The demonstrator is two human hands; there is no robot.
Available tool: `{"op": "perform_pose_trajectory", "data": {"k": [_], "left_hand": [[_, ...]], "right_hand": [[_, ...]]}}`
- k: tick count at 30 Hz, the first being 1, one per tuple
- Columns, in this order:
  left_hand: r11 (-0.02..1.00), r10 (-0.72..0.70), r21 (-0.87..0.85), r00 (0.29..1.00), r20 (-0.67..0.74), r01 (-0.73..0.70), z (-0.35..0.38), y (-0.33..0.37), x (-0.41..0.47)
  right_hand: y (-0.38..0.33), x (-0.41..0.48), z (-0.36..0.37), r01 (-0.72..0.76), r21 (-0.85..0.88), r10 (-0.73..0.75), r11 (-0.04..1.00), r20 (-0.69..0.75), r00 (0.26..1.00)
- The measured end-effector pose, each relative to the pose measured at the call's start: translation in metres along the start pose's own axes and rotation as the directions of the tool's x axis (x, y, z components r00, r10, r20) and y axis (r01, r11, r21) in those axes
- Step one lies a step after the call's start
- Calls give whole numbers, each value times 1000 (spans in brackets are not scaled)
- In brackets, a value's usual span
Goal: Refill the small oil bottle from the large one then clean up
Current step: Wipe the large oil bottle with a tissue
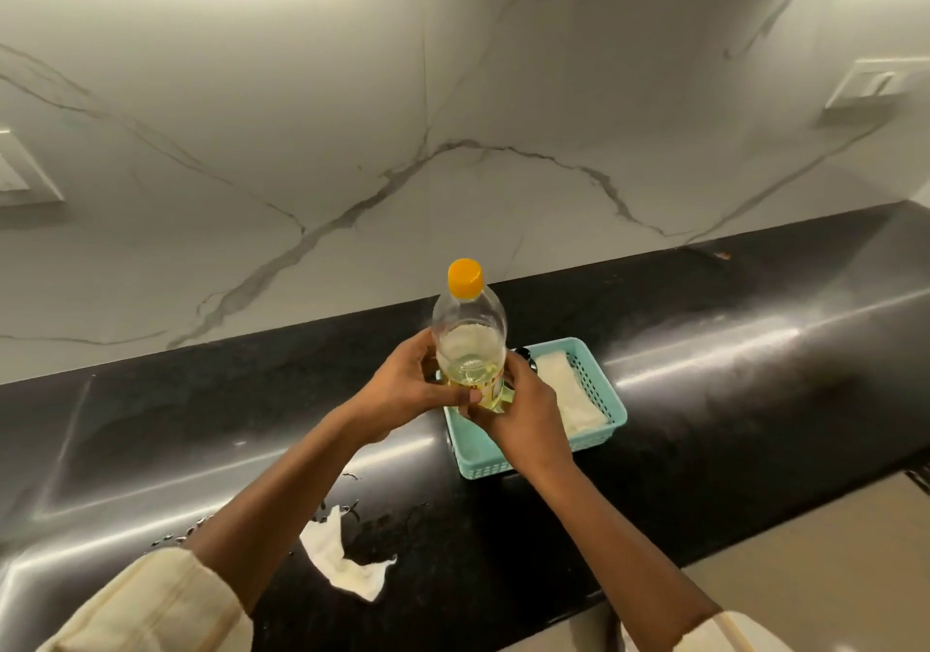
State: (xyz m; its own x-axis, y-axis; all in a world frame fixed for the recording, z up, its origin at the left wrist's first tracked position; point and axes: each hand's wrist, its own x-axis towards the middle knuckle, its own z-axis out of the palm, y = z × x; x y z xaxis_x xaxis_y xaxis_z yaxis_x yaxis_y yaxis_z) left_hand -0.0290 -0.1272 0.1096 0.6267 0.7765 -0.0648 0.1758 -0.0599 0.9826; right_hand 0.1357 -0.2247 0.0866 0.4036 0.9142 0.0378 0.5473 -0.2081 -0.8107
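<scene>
A large clear oil bottle with an orange cap stands upright over the left end of a teal plastic basket. Pale yellow oil fills its lower part. My left hand wraps the bottle's lower left side, and my right hand holds its lower right side. A small dark object peeks out just behind the bottle inside the basket; I cannot tell whether it is the small bottle. A folded white cloth lies in the basket's right half.
The basket rests on a glossy black counter against a white marble backsplash. A crumpled white tissue lies near the front edge among small wet drops. Wall switch plates sit at the far right and far left.
</scene>
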Motion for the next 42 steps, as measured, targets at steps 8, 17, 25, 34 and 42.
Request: {"op": "perform_pose_trajectory", "data": {"k": [8,17,25,34,42], "left_hand": [[987,-75,139,997,-28,78,13,-25,32],[963,-128,225,985,-119,152,14,-44,40],[953,-141,238,972,-189,185,20,-58,43],[978,-133,138,977,-166,157,14,-46,26],[842,-193,451,946,-260,296,-56,-70,-90]], "right_hand": [[30,19,23,-53,-74,53,996,-9,999],[38,28,34,-36,-187,40,982,15,999],[47,26,39,-25,-203,29,979,17,999],[50,16,28,-30,-144,26,989,-32,999],[19,-47,27,202,-51,-194,978,136,972]]}}
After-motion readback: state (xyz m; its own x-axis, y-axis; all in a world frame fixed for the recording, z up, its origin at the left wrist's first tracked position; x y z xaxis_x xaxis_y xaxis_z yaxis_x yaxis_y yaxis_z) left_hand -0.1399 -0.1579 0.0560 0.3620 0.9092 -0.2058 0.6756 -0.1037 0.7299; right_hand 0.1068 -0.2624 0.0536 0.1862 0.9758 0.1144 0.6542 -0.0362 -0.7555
